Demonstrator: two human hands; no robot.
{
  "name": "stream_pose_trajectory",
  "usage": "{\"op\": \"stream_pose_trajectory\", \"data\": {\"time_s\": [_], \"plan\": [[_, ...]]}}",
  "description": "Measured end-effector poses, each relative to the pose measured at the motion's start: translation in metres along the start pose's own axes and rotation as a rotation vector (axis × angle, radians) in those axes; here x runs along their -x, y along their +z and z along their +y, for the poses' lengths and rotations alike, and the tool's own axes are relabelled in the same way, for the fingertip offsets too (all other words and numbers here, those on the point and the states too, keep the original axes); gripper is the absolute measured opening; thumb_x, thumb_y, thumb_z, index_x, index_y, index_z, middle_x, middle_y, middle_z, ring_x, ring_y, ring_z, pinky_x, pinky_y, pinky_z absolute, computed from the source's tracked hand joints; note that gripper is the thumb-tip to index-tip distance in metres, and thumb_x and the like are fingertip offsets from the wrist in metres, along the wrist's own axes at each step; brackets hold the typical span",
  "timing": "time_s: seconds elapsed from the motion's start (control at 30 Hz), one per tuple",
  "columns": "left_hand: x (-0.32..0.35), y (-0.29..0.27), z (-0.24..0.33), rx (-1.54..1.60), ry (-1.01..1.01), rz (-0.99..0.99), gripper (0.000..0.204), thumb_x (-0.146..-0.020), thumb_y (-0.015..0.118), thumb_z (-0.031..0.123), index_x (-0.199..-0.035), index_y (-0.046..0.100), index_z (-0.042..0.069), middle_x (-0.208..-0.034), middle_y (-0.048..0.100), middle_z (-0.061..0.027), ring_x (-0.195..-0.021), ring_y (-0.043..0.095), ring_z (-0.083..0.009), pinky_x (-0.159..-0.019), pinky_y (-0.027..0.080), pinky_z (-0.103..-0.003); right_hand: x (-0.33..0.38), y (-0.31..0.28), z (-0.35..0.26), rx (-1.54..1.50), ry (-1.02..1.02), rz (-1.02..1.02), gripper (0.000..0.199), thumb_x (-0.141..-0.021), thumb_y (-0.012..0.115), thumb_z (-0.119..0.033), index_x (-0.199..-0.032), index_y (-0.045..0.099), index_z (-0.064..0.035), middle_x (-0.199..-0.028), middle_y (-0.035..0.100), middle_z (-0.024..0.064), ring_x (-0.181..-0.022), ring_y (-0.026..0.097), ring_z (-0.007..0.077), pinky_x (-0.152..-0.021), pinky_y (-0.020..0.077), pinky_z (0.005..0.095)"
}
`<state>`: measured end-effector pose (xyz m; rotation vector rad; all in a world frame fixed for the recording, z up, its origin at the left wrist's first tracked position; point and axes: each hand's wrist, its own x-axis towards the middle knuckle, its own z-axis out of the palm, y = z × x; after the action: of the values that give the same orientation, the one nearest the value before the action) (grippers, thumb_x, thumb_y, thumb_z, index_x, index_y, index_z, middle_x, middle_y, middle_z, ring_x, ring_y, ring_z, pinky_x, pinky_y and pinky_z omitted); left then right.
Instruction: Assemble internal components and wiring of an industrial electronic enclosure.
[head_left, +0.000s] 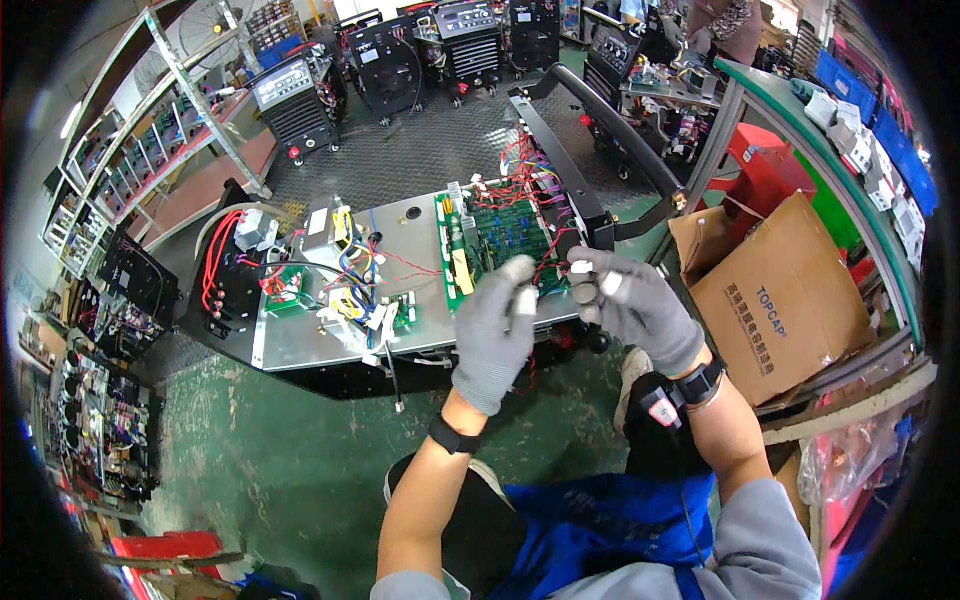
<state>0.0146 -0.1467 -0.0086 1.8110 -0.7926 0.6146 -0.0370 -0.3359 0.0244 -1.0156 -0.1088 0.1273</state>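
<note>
My left hand (495, 335), in a grey glove, hovers over the front edge of a green circuit board (513, 235). Its fingers are half bent, thumb and forefinger apart, with nothing visible between them. My right hand (645, 310), gloved too, is at the board's right front corner. Its fingers are pinched on a small white wire connector (582, 267), partly hidden by the glove. Thin red wires (545, 265) run close to these fingertips. The board is mounted on a metal chassis plate (405, 240) with a yellow part (462, 272) along its left strip.
Wire bundles and small boards (350, 300) fill the chassis's left part. A black bar handle (625, 130) rises at its right. Beyond stand several black machines (385, 65). To the right are a cardboard box (780, 300) and a green-edged bench (800, 120); a person (725, 30) is at the far right.
</note>
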Motion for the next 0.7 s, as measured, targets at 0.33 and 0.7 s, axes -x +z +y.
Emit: {"op": "stream_pose_trajectory", "data": {"time_s": [0.33, 0.7], "plan": [[-0.058, 0.032, -0.024, -0.484, -0.074, -0.276, 0.021, -0.078, 0.061, 0.021, -0.094, 0.067, 0.008, -0.099, 0.066, -0.0105, -0.095, 0.059, -0.0337, -0.083, 0.047, -0.044, 0.013, -0.011, 0.017, 1.028, -0.489, 0.16, 0.022, -0.091, 0.052, -0.007, -0.111, 0.059, 0.0, -0.087, 0.061, 0.0068, -0.068, 0.055, 0.011, -0.061, 0.0455, 0.0241], [-0.098, 0.057, -0.055, -0.082, -0.395, -0.837, 0.046, -0.067, 0.075, 0.037, -0.085, 0.068, -0.005, -0.071, 0.066, -0.0172, -0.063, 0.064, -0.0277, -0.062, 0.05, -0.034, -0.007, -0.025, 0.049, -0.034, 0.348, 0.393, 0.018, -0.095, 0.051, -0.018, -0.096, 0.054, -0.001, -0.077, 0.059, 0.0051, -0.056, 0.054, 0.0097, -0.045, 0.0434, 0.0207]]}}
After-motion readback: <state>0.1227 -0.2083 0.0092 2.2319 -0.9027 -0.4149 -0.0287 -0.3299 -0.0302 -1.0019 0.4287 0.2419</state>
